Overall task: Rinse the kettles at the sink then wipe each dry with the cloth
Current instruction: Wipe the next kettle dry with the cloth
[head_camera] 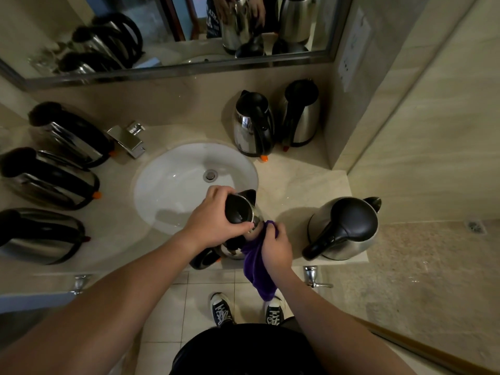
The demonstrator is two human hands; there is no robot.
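Observation:
A steel kettle with a black lid (239, 212) stands on the counter at the front rim of the white sink (173, 180). My left hand (213, 220) grips its top from above, fingers curled over the lid. My right hand (276, 247) holds a purple cloth (257, 269) against the kettle's right side, and the rest of the cloth hangs down past the counter edge. The kettle's lower body and handle are partly hidden under my hands.
Three kettles (54, 182) stand left of the sink, two more (254, 125) behind it on the right, and one (346, 228) at the counter's right end. A chrome faucet (127, 139) sits at the sink's back left. A mirror (167, 69) lines the wall. My shoes (221, 309) stand on the tiled floor.

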